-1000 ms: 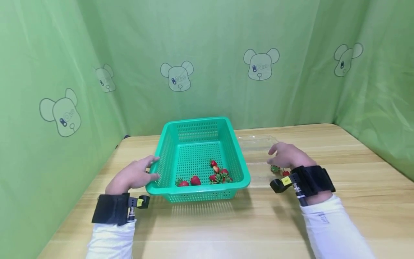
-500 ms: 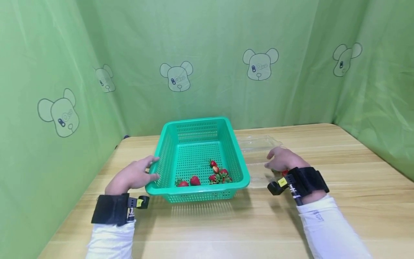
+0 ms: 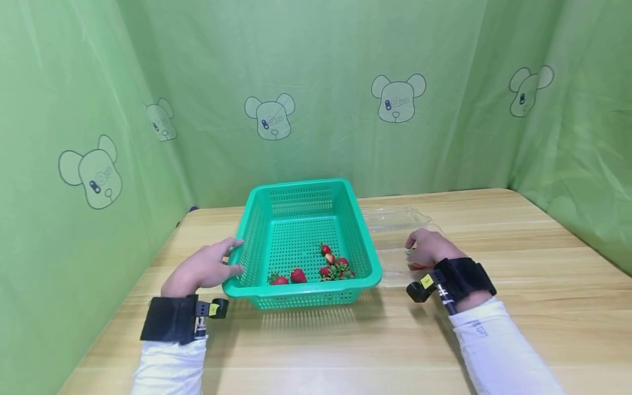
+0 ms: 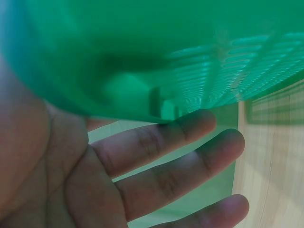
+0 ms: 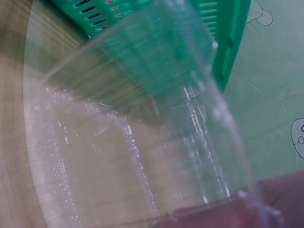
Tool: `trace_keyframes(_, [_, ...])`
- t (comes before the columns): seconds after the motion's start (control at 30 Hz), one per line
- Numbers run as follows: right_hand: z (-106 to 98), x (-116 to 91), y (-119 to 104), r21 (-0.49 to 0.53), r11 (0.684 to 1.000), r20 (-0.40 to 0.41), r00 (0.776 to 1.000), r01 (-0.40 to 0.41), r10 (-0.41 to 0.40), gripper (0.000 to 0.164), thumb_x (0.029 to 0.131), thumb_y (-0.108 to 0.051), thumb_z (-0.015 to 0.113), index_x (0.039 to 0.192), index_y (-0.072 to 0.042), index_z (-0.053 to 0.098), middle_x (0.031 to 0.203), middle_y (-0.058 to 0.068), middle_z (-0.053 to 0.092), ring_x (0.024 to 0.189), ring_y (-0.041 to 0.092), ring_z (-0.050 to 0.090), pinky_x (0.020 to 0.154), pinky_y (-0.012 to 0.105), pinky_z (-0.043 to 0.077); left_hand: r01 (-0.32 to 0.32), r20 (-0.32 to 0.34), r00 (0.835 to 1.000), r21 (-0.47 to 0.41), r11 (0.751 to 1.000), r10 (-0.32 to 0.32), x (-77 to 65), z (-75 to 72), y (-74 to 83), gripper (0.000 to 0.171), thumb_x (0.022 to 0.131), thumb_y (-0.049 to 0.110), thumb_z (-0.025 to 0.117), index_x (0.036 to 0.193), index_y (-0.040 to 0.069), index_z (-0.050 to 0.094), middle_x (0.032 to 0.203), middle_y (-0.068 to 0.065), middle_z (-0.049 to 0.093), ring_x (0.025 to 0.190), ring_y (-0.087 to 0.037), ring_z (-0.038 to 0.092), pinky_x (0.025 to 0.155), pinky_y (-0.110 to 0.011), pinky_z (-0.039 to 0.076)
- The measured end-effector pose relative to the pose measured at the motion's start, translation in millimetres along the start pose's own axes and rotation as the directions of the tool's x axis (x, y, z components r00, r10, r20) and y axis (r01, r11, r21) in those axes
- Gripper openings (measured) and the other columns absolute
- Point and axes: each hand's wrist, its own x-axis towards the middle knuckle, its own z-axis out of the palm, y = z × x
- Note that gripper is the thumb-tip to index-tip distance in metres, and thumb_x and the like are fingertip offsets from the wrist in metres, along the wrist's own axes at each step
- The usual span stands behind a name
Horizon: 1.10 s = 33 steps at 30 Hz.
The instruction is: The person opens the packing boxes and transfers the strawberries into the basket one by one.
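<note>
A green plastic basket stands on the wooden table with several red strawberries in its near half. My left hand touches its left rim. In the left wrist view the fingers stretch out loosely beneath the green rim, not wrapped round it. To the right of the basket, my right hand reaches down into a clear plastic container. Its finger and thumb pinch a strawberry, mostly hidden; a bit of green leaf shows at the fingertips. Only part of that hand appears in the right wrist view, behind the container's clear wall.
The table extends in front of the basket and to the right. Green curtains with bear-head outlines hang behind the table and along both sides.
My right hand has moved slightly left and lower over the clear container, and its fingers have drawn together at the strawberry. The left hand and the basket have stayed in place.
</note>
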Motion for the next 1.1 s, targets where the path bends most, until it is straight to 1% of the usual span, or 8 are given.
trace_keyframes(0.1, [1, 1, 2, 0.002, 1.0, -0.012, 1.0, 0.005, -0.005, 0.03, 0.069, 0.0, 0.061, 0.099, 0.004, 0.058, 0.08, 0.017, 0.059, 0.066, 0.023, 0.055, 0.054, 0.029, 0.044, 0.001, -0.001, 1.0, 0.002, 1.0, -0.001, 0.4, -0.1, -0.7, 0.063, 0.091, 0.018, 0.061, 0.144, 0.002, 0.032, 0.135, -0.031, 0.048, 0.116, -0.04, 0.052, 0.092, -0.055, 0.045])
trace_keyframes(0.2, [2, 2, 1, 0.019, 1.0, -0.007, 1.0, -0.005, 0.006, 0.031, 0.067, 0.002, 0.061, 0.098, 0.003, 0.058, 0.079, 0.016, 0.06, 0.063, 0.022, 0.054, 0.051, 0.027, 0.043, 0.004, 0.0, 1.0, 0.001, 1.0, -0.004, 0.4, -0.3, -1.1, 0.063, 0.091, 0.018, 0.061, 0.144, 0.002, 0.032, 0.135, -0.031, 0.048, 0.117, -0.04, 0.051, 0.092, -0.055, 0.045])
trace_keyframes(0.4, [2, 0, -2, 0.04, 0.999, 0.005, 1.0, -0.011, 0.011, 0.031, 0.068, 0.004, 0.062, 0.099, 0.003, 0.058, 0.075, 0.014, 0.06, 0.058, 0.018, 0.054, 0.049, 0.025, 0.044, -0.007, -0.006, 1.0, 0.002, 1.0, 0.007, 1.1, 0.2, -2.3, 0.064, 0.09, 0.017, 0.061, 0.144, 0.001, 0.032, 0.135, -0.032, 0.049, 0.119, -0.042, 0.05, 0.093, -0.057, 0.044])
trace_keyframes(0.53, [1, -1, -5, 0.041, 0.999, 0.006, 1.0, 0.001, -0.001, 0.031, 0.068, 0.004, 0.06, 0.099, 0.003, 0.057, 0.072, 0.012, 0.061, 0.057, 0.017, 0.055, 0.048, 0.025, 0.044, -0.008, -0.006, 1.0, -0.003, 1.0, 0.008, 1.5, 0.6, -2.7, 0.063, 0.09, 0.017, 0.061, 0.144, 0.002, 0.032, 0.134, -0.031, 0.049, 0.118, -0.042, 0.05, 0.093, -0.056, 0.044])
trace_keyframes(0.63, [0, -1, -6, 0.027, 1.0, 0.0, 1.0, 0.015, -0.015, 0.031, 0.068, 0.004, 0.059, 0.099, 0.002, 0.057, 0.071, 0.011, 0.06, 0.057, 0.017, 0.055, 0.049, 0.025, 0.044, -0.008, -0.005, 1.0, -0.005, 1.0, 0.008, 2.1, 1.1, -3.0, 0.063, 0.091, 0.017, 0.061, 0.144, 0.002, 0.032, 0.134, -0.031, 0.049, 0.118, -0.041, 0.051, 0.093, -0.056, 0.045])
trace_keyframes(0.8, [1, -1, -8, 0.042, 0.999, 0.013, 1.0, 0.015, -0.016, 0.031, 0.07, 0.005, 0.059, 0.1, 0.002, 0.057, 0.068, 0.009, 0.062, 0.057, 0.017, 0.056, 0.051, 0.026, 0.045, -0.007, -0.006, 1.0, -0.003, 1.0, 0.007, 1.2, 1.1, -2.3, 0.063, 0.091, 0.018, 0.061, 0.144, 0.002, 0.032, 0.134, -0.031, 0.05, 0.117, -0.041, 0.051, 0.092, -0.056, 0.045])
trace_keyframes(0.93, [0, -1, -10, 0.035, 0.999, 0.006, 1.0, 0.03, -0.03, 0.032, 0.068, 0.006, 0.059, 0.1, 0.002, 0.057, 0.07, 0.009, 0.061, 0.058, 0.018, 0.055, 0.053, 0.027, 0.044, 0.0, -0.003, 1.0, -0.014, 1.0, 0.0, 0.5, 0.9, -1.4, 0.063, 0.091, 0.018, 0.061, 0.144, 0.003, 0.032, 0.135, -0.031, 0.049, 0.117, -0.041, 0.051, 0.093, -0.056, 0.045])
trace_keyframes(1.1, [-1, -1, -13, 0.032, 0.999, 0.009, 0.999, 0.041, -0.041, 0.034, 0.068, 0.007, 0.059, 0.102, 0.002, 0.058, 0.07, 0.009, 0.062, 0.06, 0.019, 0.055, 0.054, 0.028, 0.044, 0.005, 0.004, 1.0, -0.024, 1.0, -0.004, 0.3, 0.4, -0.8, 0.063, 0.091, 0.018, 0.061, 0.145, 0.003, 0.031, 0.135, -0.031, 0.049, 0.118, -0.042, 0.05, 0.094, -0.056, 0.044])
